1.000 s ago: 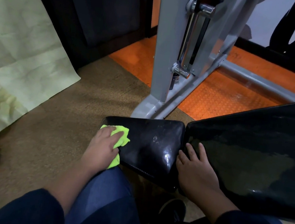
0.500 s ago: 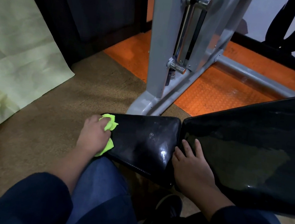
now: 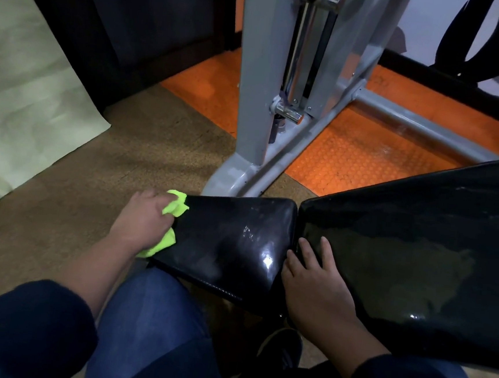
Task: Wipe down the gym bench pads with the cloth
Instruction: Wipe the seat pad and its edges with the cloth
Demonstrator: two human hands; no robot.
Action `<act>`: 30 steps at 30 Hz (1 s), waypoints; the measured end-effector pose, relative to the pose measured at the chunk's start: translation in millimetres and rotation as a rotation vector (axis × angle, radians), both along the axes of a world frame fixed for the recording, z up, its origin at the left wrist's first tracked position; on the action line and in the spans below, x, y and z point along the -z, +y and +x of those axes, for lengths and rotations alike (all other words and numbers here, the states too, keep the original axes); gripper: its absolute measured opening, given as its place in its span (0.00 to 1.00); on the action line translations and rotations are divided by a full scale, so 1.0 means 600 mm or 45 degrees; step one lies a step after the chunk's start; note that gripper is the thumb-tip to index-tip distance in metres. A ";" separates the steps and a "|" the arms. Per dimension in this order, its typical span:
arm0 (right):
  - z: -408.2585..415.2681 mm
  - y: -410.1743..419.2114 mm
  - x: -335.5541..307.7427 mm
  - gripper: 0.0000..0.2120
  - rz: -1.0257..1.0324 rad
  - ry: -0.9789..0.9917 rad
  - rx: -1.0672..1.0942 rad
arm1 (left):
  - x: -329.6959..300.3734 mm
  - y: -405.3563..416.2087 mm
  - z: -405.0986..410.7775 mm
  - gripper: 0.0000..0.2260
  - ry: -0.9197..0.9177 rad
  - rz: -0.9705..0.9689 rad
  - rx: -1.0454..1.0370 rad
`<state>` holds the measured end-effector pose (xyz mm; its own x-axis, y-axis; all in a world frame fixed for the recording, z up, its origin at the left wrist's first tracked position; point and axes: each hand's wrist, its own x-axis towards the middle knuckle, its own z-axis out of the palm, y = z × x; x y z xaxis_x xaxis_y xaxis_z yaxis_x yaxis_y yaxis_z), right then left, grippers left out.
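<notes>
The cloth (image 3: 169, 223) is bunched in the left hand (image 3: 144, 221), fingers curled tight round it, and it is now pressed at the far left end of the seat pad (image 3: 231, 241); a second ago it was lying further in on the pad top, so the stroke has been carried outward to the edge; green folds are seen above and below the knuckles, touching the pad's left rim, with part of the cloth hanging off toward the brown mat (image 3: 61, 190); the right hand (image 3: 318, 285) is laid flat, fingers loosely spread and holding nothing, at the gap where the seat pad meets the back pad (image 3: 417, 257), fingertips resting on the back pad's near corner; that hand is barely shifted from a second ago, so the bench is being steadied while the wiping is done; the seat pad top is seen glossy with faint smears near its middle, so it is judged that one pass has been finished there and the end face is being dealt with; the back pad, well to the right and much larger, is judged not yet wiped, though this cannot be told for certain from its sheen; most of the task is thought to be left; behind the pads a grey frame (image 3: 256, 99) is stood on orange flooring (image 3: 350, 155).
</notes>
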<state>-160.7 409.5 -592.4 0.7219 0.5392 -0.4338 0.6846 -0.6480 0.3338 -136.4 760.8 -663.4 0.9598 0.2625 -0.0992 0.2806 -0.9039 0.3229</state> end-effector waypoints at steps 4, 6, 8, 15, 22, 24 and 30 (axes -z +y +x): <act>0.000 -0.001 0.001 0.30 0.032 0.011 0.016 | -0.012 -0.019 0.032 0.21 0.036 0.030 -0.054; 0.000 -0.002 0.000 0.30 0.019 0.030 0.024 | -0.011 -0.024 0.020 0.23 -0.031 0.056 0.074; 0.001 -0.001 -0.002 0.29 0.028 0.036 0.033 | -0.015 -0.017 0.012 0.25 -0.028 0.036 0.107; 0.006 -0.006 0.015 0.47 0.055 0.024 -0.053 | -0.019 -0.023 0.025 0.21 -0.035 -0.063 -0.084; 0.004 0.001 -0.002 0.31 -0.015 0.061 0.005 | 0.006 -0.039 -0.094 0.23 -0.229 -0.089 -0.125; 0.005 0.002 -0.006 0.33 -0.020 0.072 -0.006 | -0.004 -0.038 -0.092 0.22 -0.185 -0.108 -0.203; 0.006 0.001 -0.005 0.29 0.028 0.081 0.011 | -0.090 -0.097 0.032 0.28 -0.196 -0.188 0.019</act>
<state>-157.3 409.9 -589.7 0.6980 0.5427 -0.4672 0.6982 -0.6609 0.2753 -117.0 702.5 -609.7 0.9703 0.2415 0.0129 0.2043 -0.8473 0.4902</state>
